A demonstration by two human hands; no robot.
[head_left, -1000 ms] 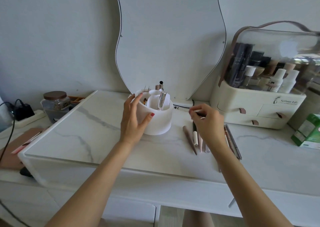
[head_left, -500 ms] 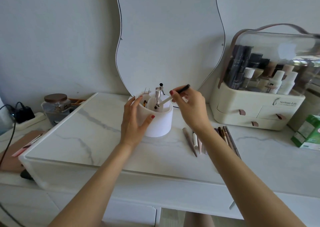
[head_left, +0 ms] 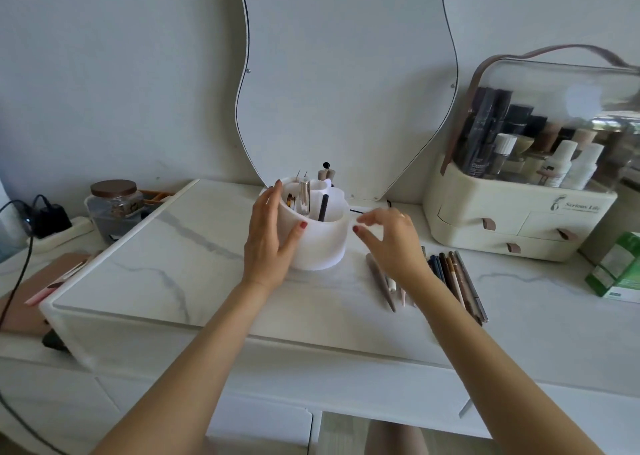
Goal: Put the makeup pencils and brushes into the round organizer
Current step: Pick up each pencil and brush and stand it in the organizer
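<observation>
The white round organizer [head_left: 325, 243] stands on the marble top in front of the mirror. A black pencil [head_left: 323, 207] and a silver tube stand in its compartments, with thin tools behind. My left hand [head_left: 272, 236] wraps around the organizer's left wall. My right hand [head_left: 391, 238] hovers just right of the organizer, fingers loosely bent and holding nothing. Beneath and to the right of it lie several makeup pencils [head_left: 457, 281] in a row and a few pale brushes [head_left: 381, 281], partly hidden by my wrist.
A cream cosmetics case [head_left: 512, 222] with a clear lid stands at the right, a green box [head_left: 620, 267] beyond it. A wavy mirror [head_left: 346, 73] leans on the wall. At the left are a glass jar [head_left: 114, 208], a power strip with plug and a pink board.
My right hand picked up a black pencil, dropped it into the organizer and has drawn back to the right, empty. My left hand kept its hold on the organizer.
</observation>
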